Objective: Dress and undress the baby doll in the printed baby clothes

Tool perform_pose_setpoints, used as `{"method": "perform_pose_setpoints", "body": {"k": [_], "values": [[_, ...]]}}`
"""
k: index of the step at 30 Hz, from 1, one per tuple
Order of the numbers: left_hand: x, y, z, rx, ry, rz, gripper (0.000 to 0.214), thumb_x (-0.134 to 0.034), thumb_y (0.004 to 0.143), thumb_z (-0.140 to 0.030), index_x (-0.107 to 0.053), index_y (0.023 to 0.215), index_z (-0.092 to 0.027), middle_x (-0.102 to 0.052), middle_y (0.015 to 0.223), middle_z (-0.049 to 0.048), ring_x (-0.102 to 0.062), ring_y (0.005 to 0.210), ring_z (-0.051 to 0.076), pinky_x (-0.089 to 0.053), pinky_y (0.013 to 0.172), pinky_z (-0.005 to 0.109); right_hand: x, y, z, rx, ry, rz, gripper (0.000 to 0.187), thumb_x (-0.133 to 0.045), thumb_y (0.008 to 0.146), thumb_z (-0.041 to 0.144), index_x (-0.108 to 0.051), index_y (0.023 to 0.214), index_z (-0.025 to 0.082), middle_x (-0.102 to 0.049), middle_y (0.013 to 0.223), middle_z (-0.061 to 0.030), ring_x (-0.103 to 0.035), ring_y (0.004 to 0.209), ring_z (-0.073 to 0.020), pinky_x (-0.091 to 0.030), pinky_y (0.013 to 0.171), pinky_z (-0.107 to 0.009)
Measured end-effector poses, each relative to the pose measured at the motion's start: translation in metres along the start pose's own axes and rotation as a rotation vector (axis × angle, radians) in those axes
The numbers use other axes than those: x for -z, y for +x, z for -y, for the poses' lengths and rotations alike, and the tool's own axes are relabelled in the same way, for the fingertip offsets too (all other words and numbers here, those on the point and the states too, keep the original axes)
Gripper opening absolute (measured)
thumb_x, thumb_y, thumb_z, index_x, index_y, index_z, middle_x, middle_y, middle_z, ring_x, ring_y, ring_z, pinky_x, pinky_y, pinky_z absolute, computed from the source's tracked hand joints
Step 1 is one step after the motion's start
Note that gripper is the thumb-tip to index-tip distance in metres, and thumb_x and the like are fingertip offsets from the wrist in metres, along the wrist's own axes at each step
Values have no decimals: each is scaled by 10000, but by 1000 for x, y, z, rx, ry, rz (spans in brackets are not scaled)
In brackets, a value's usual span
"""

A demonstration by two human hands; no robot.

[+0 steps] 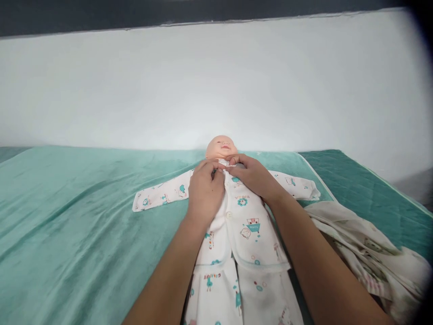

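Observation:
A baby doll [221, 146] lies on its back on a teal blanket [74, 216], its head away from me. It wears a white printed shirt [245, 221] with teal cartoon figures and matching trousers [233, 293]. My left hand [204, 192] and my right hand [252, 174] meet at the shirt's collar just under the doll's chin. Both pinch the fabric edges there, fingers curled. The shirt's sleeves lie spread out flat to either side.
A crumpled pale printed cloth [368, 253] lies on the blanket at the right, beside my right forearm. A white wall [216, 81] rises behind the doll. A darker quilted teal cover [372, 194] shows at the right.

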State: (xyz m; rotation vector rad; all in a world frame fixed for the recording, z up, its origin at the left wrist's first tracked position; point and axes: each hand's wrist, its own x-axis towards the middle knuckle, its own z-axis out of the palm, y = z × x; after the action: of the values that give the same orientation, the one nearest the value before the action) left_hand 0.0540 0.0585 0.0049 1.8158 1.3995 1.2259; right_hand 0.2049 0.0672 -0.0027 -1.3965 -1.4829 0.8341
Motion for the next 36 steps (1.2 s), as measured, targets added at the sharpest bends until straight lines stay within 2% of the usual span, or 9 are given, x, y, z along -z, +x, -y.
{"method": "perform_pose_setpoints", "body": {"k": [7,14,17,21,23,29,33,36], "values": [[2,-1,-2,43,8,1,198,-504,875,-218,-670,978,-248,-705,1131,9,-624,1075,219,-472,953,375,2,-1,-4,78,121,55,117,-608,837,362,-637,841,249,-667,1241,3,-590,1171,-231,-396,1049,-450],[2,0,-2,16,-10,2,198,-502,870,-204,-689,926,-244,-693,1153,3,-612,1114,209,-454,974,358,4,0,-7,129,193,78,110,-620,842,346,-642,818,241,-675,1246,-4,-587,1197,-219,-411,1046,-425],[2,0,-2,8,-15,-1,199,-505,861,-191,-697,877,-240,-690,1154,-3,-607,1134,202,-446,984,351,3,0,-7,147,179,48,143,-612,856,367,-668,835,236,-704,1150,-8,-603,1143,-221,-424,1011,-396],[2,0,-3,-1,-15,2,206,-500,849,-172,-695,839,-238,-686,1153,-8,-606,1145,193,-439,995,345,0,1,-7,99,180,-29,218,-587,879,417,-693,828,233,-719,1015,-4,-628,966,-201,-455,878,-353],[2,-1,-3,2,-12,6,208,-497,851,-172,-693,840,-242,-684,1163,-9,-603,1153,192,-439,996,347,0,1,-6,103,169,-29,206,-608,863,415,-679,799,232,-715,1048,-1,-624,964,-199,-450,866,-348],[1,-1,-1,15,-5,14,205,-490,863,-189,-686,822,-235,-669,1189,3,-588,1185,201,-438,1002,365,6,-2,-1,104,15,27,86,-640,820,325,-647,795,243,-677,1187,8,-587,1132,-217,-405,971,-383],[1,0,-1,-8,5,17,200,-488,861,-189,-673,797,-228,-664,1185,7,-587,1175,206,-426,1008,371,7,-1,-4,144,87,47,107,-626,840,332,-657,797,239,-682,1193,8,-588,1151,-208,-395,1007,-385],[1,-1,-1,2,16,1,185,-485,857,-187,-664,870,-233,-673,1132,13,-612,1095,206,-448,942,369,5,0,-7,163,182,31,101,-640,838,326,-678,807,237,-696,1167,5,-608,1124,-201,-421,982,-365]]}}
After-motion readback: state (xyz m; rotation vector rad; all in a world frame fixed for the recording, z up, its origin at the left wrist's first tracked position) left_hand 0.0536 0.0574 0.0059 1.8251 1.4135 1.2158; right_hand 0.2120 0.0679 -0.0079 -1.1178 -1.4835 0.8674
